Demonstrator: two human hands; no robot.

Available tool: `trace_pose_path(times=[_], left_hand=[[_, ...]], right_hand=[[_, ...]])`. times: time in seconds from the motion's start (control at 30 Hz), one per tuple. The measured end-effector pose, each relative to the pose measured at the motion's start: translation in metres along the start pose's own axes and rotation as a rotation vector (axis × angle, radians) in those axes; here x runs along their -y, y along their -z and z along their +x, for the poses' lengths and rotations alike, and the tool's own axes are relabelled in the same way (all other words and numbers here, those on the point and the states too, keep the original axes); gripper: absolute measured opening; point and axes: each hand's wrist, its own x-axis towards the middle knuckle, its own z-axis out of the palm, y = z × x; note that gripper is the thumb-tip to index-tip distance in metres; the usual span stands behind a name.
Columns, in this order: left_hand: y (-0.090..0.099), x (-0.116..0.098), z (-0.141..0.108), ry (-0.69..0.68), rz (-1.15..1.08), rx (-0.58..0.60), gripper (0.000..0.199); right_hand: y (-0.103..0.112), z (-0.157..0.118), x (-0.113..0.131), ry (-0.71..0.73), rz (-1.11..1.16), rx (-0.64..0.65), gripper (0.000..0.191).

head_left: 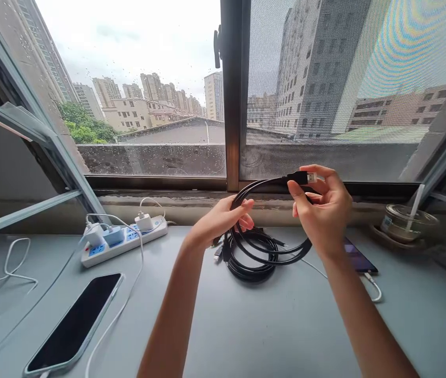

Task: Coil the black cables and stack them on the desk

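A black USB cable (262,257) hangs in loose loops between my two hands, above the table. My left hand (225,216) is closed around the left side of the loops, thumb on top. On the right side, my right hand (321,202) grips the coil near its USB plug (305,177), whose metal end points right. Another coil of black cable (252,273) lies on the table just below and behind the held loops, with small connectors showing at its left edge. Parts of the two coils overlap in view.
A white power strip (124,244) with chargers and white cords lies at the back left. A phone (75,320) rests at front left. Behind my right wrist sits a plugged-in dark-screened device (359,255), near a lidded cup with straw (402,223). Windows line the back.
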Motion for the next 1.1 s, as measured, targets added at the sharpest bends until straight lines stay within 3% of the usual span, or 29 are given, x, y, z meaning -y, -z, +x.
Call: trace_pose_path(times=[0.13, 0.27, 0.4, 0.53, 0.73, 0.8, 0.93, 1.1], left_hand=[[0.003, 0.007, 0.002, 0.047, 0.060, -0.137, 0.032], [0.003, 0.014, 0.006, 0.038, 0.190, -0.239, 0.025], [-0.001, 0.016, 0.008, 0.024, 0.302, -0.237, 0.022], [-0.001, 0.013, 0.009, 0.012, 0.239, -0.229, 0.023], [0.008, 0.015, 0.008, -0.037, 0.273, -0.241, 0.026], [0.009, 0.019, 0.010, 0.033, 0.423, -0.200, 0.025], [0.002, 0.038, 0.025, 0.265, 0.746, -0.155, 0.026], [-0.014, 0.072, 0.049, 0.400, 0.790, -0.047, 0.035]], right_hand=[[-0.006, -0.002, -0.001, -0.055, 0.008, 0.000, 0.031], [-0.005, -0.001, -0.001, -0.008, -0.086, 0.204, 0.028], [-0.001, 0.000, -0.007, 0.040, -0.313, 0.292, 0.029], [0.000, -0.001, -0.012, 0.044, -0.435, 0.346, 0.026], [-0.003, 0.002, -0.017, -0.128, -0.582, 0.337, 0.028], [-0.003, 0.004, -0.021, -0.248, -0.664, 0.439, 0.032], [-0.001, 0.004, -0.041, -0.415, -0.695, 0.834, 0.027], [-0.004, -0.004, -0.081, -0.516, -0.722, 1.098, 0.022]])
